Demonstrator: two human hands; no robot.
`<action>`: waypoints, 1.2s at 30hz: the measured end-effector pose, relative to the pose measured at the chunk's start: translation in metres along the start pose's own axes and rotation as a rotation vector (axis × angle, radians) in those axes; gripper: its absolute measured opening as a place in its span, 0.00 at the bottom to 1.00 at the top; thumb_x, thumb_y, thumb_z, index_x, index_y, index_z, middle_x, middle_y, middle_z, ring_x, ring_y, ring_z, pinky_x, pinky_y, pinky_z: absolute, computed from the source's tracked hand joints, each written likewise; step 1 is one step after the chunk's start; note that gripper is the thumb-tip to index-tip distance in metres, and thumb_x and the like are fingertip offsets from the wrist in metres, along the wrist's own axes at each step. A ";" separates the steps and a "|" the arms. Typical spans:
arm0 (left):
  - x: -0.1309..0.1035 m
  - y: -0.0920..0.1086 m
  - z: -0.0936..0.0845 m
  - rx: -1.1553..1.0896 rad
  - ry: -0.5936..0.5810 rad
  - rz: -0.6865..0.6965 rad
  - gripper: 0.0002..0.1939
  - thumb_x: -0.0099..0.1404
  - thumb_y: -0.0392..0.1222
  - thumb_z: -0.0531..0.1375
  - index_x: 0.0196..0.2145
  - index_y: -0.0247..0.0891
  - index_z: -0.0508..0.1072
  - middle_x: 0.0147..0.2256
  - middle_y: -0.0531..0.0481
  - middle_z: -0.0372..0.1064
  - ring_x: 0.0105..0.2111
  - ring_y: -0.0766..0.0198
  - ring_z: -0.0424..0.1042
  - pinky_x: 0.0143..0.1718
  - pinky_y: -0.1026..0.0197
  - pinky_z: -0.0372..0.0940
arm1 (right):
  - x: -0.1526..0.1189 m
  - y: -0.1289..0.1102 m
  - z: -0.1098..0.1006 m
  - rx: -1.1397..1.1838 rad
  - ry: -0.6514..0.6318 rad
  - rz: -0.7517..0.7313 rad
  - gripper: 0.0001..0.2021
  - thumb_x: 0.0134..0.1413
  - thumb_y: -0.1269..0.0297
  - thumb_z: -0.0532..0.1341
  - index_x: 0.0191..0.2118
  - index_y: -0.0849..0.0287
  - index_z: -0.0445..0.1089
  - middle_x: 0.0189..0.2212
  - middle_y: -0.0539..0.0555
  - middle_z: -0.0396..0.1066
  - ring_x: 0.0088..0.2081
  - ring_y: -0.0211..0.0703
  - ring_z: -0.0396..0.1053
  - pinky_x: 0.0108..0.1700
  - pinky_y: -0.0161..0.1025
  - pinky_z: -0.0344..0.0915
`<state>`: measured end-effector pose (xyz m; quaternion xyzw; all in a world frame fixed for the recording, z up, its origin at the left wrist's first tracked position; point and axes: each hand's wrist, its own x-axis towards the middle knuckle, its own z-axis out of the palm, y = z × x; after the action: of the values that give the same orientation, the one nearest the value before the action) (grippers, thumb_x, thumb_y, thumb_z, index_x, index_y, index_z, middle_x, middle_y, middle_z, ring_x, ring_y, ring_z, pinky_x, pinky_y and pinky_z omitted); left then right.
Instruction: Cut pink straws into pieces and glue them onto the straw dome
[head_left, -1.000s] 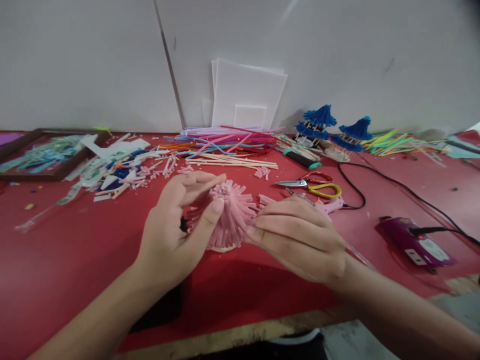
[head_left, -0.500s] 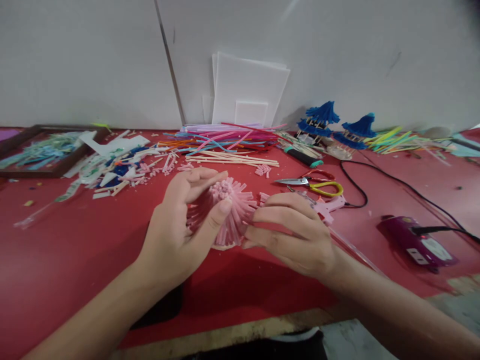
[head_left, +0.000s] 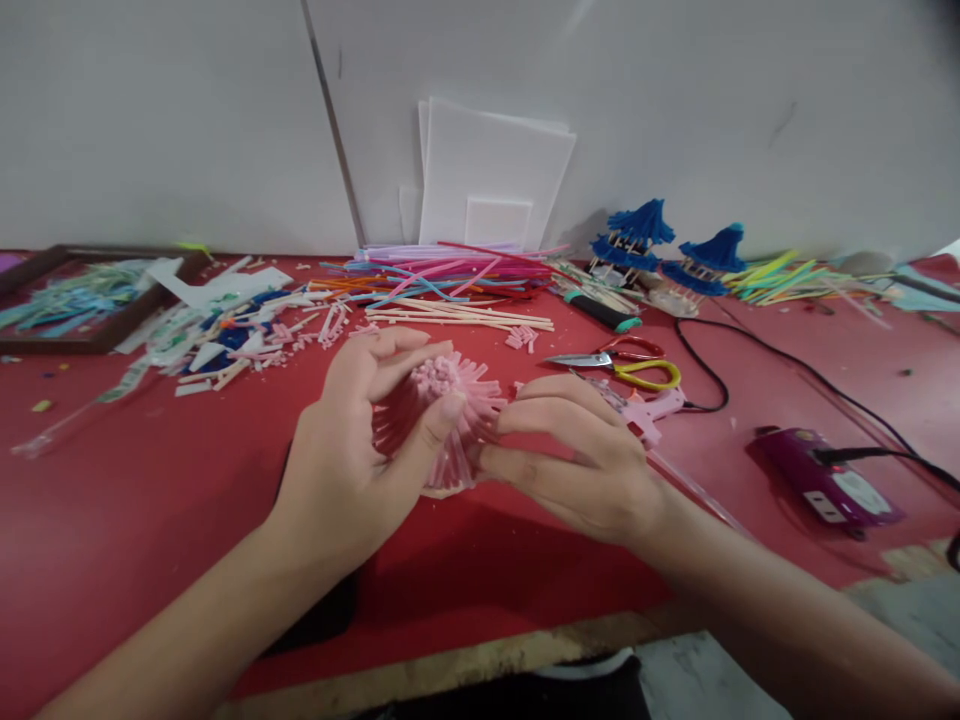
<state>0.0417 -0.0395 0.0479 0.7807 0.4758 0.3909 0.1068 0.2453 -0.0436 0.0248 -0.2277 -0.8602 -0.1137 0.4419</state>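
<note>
A cone-shaped pink roof [head_left: 459, 425], built of many short fuzzy stems fanning down from a bunched top, is held above the red table. My left hand [head_left: 356, 445] wraps its left side, thumb across the front near the top and fingers behind. My right hand [head_left: 574, 460] has its fingers bent against the lower right edge of the stems; its fingertips are partly hidden, and I cannot tell whether they pinch a single stem. A pale rim shows beneath the roof. Just beyond my right hand lies a pink glue gun [head_left: 649, 410], partly covered.
Red-and-yellow-handled scissors [head_left: 615, 365] and a green-and-black-handled tool [head_left: 604, 312] lie ahead. Two blue-roofed models [head_left: 637, 235] stand behind. A purple power box [head_left: 825, 480] with a black cord is at right. Scraps [head_left: 240, 340] and a dark flat object [head_left: 322, 610] are left.
My right hand's fingertips have moved slightly left and inward along the roof's lower edge. The left hand keeps its hold. The whole view has shifted slightly.
</note>
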 end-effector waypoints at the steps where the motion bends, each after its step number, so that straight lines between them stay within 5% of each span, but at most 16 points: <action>1: 0.000 0.000 0.000 0.000 0.001 -0.002 0.17 0.67 0.47 0.56 0.52 0.42 0.67 0.50 0.46 0.69 0.51 0.53 0.72 0.43 0.55 0.73 | 0.001 0.000 0.001 -0.005 0.003 -0.003 0.03 0.54 0.72 0.65 0.32 0.59 0.76 0.33 0.55 0.75 0.39 0.43 0.68 0.40 0.41 0.70; 16: -0.001 0.004 0.002 -0.034 0.031 -0.076 0.16 0.62 0.50 0.61 0.44 0.44 0.64 0.42 0.48 0.70 0.42 0.54 0.76 0.35 0.56 0.72 | 0.004 -0.001 0.001 0.003 0.010 0.043 0.03 0.54 0.72 0.66 0.31 0.57 0.75 0.33 0.52 0.75 0.39 0.40 0.69 0.42 0.38 0.68; 20: 0.002 0.005 0.000 -0.049 0.021 -0.045 0.13 0.63 0.47 0.60 0.43 0.43 0.65 0.40 0.48 0.70 0.42 0.55 0.76 0.34 0.58 0.73 | 0.001 0.004 0.002 0.082 -0.010 0.030 0.03 0.53 0.64 0.67 0.32 0.56 0.76 0.35 0.53 0.75 0.42 0.43 0.68 0.45 0.43 0.66; 23: 0.007 0.004 -0.004 -0.083 -0.028 -0.010 0.14 0.63 0.46 0.60 0.45 0.42 0.66 0.42 0.47 0.72 0.45 0.55 0.76 0.36 0.59 0.74 | 0.001 0.008 -0.002 0.175 0.028 0.089 0.08 0.56 0.58 0.65 0.34 0.57 0.75 0.37 0.55 0.73 0.41 0.43 0.68 0.48 0.47 0.64; 29: 0.021 -0.013 -0.014 -0.234 -0.191 0.016 0.14 0.63 0.45 0.61 0.46 0.43 0.66 0.47 0.45 0.72 0.49 0.53 0.75 0.43 0.59 0.73 | -0.017 0.037 -0.035 0.058 0.260 0.454 0.07 0.57 0.71 0.60 0.40 0.56 0.73 0.36 0.54 0.74 0.41 0.43 0.71 0.45 0.43 0.67; 31: 0.024 -0.020 -0.017 -0.322 -0.255 0.020 0.14 0.64 0.42 0.60 0.46 0.43 0.65 0.49 0.45 0.72 0.49 0.53 0.75 0.47 0.57 0.72 | -0.039 0.058 -0.050 -0.120 0.124 0.607 0.10 0.57 0.70 0.60 0.45 0.57 0.71 0.39 0.57 0.74 0.41 0.44 0.73 0.41 0.41 0.69; 33: 0.026 -0.026 -0.020 -0.383 -0.324 0.028 0.13 0.65 0.40 0.59 0.47 0.45 0.65 0.48 0.46 0.73 0.50 0.54 0.75 0.49 0.54 0.71 | -0.066 0.078 -0.066 -0.287 -0.100 0.612 0.13 0.54 0.72 0.60 0.46 0.56 0.69 0.40 0.58 0.75 0.40 0.45 0.74 0.38 0.41 0.70; 36: 0.027 -0.030 -0.026 -0.478 -0.384 0.078 0.11 0.68 0.40 0.56 0.49 0.46 0.65 0.48 0.47 0.74 0.51 0.56 0.74 0.49 0.56 0.71 | -0.104 0.095 -0.083 -0.343 -0.233 0.575 0.20 0.42 0.79 0.61 0.45 0.59 0.69 0.36 0.62 0.76 0.38 0.53 0.75 0.36 0.46 0.70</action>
<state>0.0100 -0.0064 0.0632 0.8107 0.3112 0.3408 0.3603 0.4036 -0.0245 -0.0120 -0.5431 -0.7738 -0.1007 0.3101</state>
